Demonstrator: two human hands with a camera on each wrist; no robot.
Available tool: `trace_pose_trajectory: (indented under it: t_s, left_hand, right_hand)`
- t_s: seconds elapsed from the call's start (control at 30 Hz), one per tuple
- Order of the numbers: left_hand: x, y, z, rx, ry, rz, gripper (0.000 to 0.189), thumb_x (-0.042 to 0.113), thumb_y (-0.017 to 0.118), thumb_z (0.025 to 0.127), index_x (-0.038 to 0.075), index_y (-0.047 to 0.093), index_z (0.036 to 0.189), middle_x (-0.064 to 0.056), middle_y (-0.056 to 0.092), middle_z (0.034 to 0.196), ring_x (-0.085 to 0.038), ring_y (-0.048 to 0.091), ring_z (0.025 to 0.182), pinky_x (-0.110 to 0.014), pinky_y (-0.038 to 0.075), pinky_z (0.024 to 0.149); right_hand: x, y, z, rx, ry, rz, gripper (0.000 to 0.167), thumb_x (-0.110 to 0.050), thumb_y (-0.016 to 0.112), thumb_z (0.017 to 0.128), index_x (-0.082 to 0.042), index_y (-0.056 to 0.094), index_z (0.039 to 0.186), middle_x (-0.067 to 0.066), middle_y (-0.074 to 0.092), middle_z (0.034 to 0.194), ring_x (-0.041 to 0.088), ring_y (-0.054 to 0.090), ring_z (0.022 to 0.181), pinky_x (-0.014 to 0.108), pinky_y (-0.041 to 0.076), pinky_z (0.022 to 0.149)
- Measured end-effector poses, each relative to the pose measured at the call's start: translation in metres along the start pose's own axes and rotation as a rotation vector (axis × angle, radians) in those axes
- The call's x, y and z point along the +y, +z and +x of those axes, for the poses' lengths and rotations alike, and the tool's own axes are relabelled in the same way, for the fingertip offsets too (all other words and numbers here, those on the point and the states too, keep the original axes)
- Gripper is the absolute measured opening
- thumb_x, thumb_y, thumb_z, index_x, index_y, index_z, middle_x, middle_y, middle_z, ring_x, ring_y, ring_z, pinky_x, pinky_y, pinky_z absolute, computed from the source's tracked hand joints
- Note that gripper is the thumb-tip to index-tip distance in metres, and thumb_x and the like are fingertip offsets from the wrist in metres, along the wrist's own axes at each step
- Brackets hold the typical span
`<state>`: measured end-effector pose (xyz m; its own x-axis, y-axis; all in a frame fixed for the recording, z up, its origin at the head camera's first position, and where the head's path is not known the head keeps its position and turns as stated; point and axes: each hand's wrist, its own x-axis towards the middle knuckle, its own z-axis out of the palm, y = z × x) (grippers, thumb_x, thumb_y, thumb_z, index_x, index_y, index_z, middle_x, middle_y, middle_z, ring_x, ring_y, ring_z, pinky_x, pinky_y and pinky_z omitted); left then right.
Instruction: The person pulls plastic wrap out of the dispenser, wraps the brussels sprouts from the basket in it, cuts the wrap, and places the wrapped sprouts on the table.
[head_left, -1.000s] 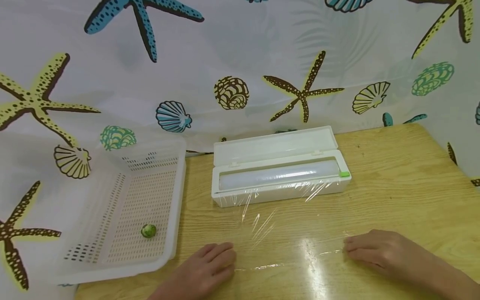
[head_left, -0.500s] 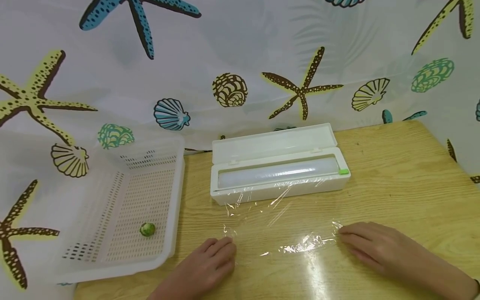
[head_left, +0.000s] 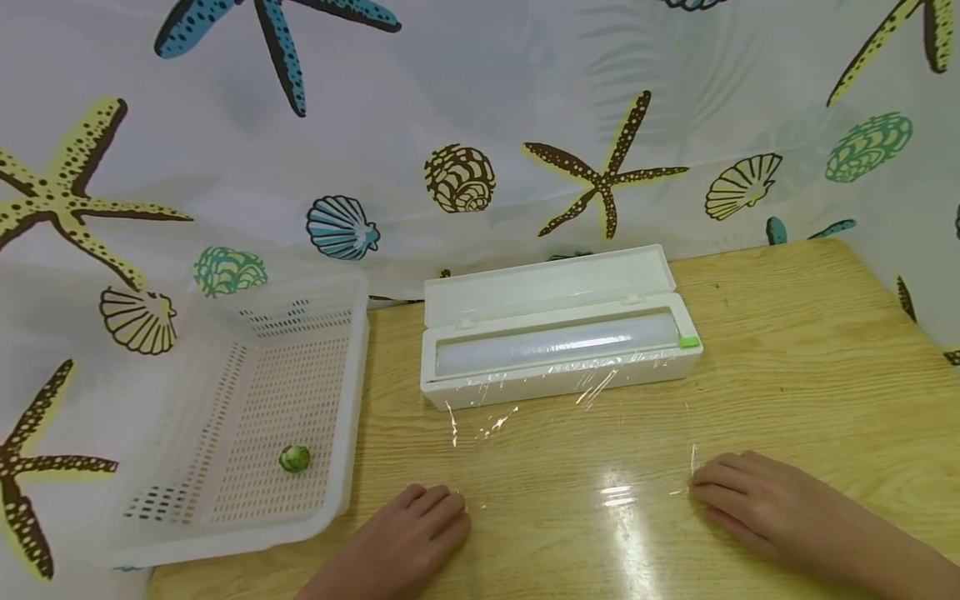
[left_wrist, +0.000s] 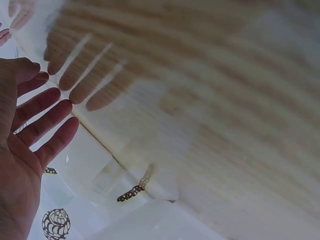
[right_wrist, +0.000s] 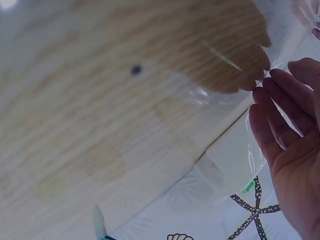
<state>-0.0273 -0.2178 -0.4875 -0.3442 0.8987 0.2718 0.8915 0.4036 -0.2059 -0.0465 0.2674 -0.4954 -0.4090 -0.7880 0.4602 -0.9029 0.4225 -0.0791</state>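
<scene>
Clear plastic wrap (head_left: 596, 389) runs from a white dispenser box (head_left: 562, 379) toward the front of the wooden table, lying nearly flat with small glints. The box's lid (head_left: 551, 286) is up, showing the roll of wrap (head_left: 558, 342) inside. At the sheet's near left corner my left hand (head_left: 408, 537) rests, fingertips down on the film at the table. My right hand (head_left: 757, 500) is at the opposite corner, where the film creases by its fingertips. Both wrist views show extended fingers (left_wrist: 42, 120) and fingers (right_wrist: 280, 115), with each thumb apart from them.
A white perforated basket (head_left: 352, 400) stands at the left, holding one small green sprout-like vegetable (head_left: 295, 458). A green slider (head_left: 688, 342) sits at the box's right end. Behind the table (head_left: 810, 350) hangs a curtain (head_left: 525, 75) printed with shells and starfish.
The right hand shifts left, then back right, and both hands are now lower than half a second ago. The bright wrinkles across the wrap's near edge have smoothed out. Box and basket stay put.
</scene>
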Motion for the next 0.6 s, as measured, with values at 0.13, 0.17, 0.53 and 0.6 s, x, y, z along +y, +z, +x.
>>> trace_pose_trajectory:
  t_s: [0.13, 0.17, 0.53, 0.6]
  left_hand:
    - [-0.001, 0.000, -0.003, 0.001, -0.018, -0.023, 0.052, 0.053, 0.046, 0.114, 0.007, 0.069, 0.114, -0.006, 0.063, 0.110, -0.022, 0.061, 0.094, -0.036, 0.055, 0.077]
    - [-0.001, 0.000, -0.003, 0.002, -0.021, -0.025, 0.051, 0.053, 0.048, 0.113, 0.007, 0.069, 0.113, -0.006, 0.063, 0.110, -0.022, 0.061, 0.093, -0.036, 0.055, 0.077]
    - [-0.001, -0.005, 0.000, 0.136, -0.118, -0.125, 0.037, 0.029, 0.042, 0.120, 0.012, 0.070, 0.102, -0.001, 0.065, 0.106, -0.020, 0.063, 0.093, -0.035, 0.054, 0.075]
    - [-0.004, -0.008, 0.001, 0.215, -0.150, -0.193, 0.033, 0.021, 0.045, 0.119, 0.012, 0.073, 0.104, -0.001, 0.068, 0.108, -0.020, 0.066, 0.096, -0.036, 0.056, 0.079]
  right_hand:
    - [0.000, -0.002, 0.000, -0.006, 0.000, 0.003, 0.048, -0.032, 0.035, 0.122, -0.013, 0.078, 0.114, -0.005, 0.072, 0.115, 0.013, 0.067, 0.104, 0.032, 0.052, 0.090]
    - [0.000, -0.002, -0.001, -0.009, 0.002, 0.003, 0.048, -0.032, 0.034, 0.122, -0.013, 0.078, 0.114, -0.005, 0.072, 0.115, 0.013, 0.067, 0.104, 0.031, 0.052, 0.090]
    - [0.006, -0.014, -0.002, -0.009, 0.068, 0.009, 0.050, -0.038, 0.036, 0.121, -0.013, 0.080, 0.118, 0.000, 0.071, 0.128, 0.016, 0.069, 0.110, 0.025, 0.052, 0.100]
    - [0.009, -0.019, 0.000, 0.004, 0.107, 0.015, 0.050, -0.039, 0.036, 0.120, -0.013, 0.079, 0.118, 0.000, 0.071, 0.129, 0.017, 0.069, 0.111, 0.023, 0.048, 0.104]
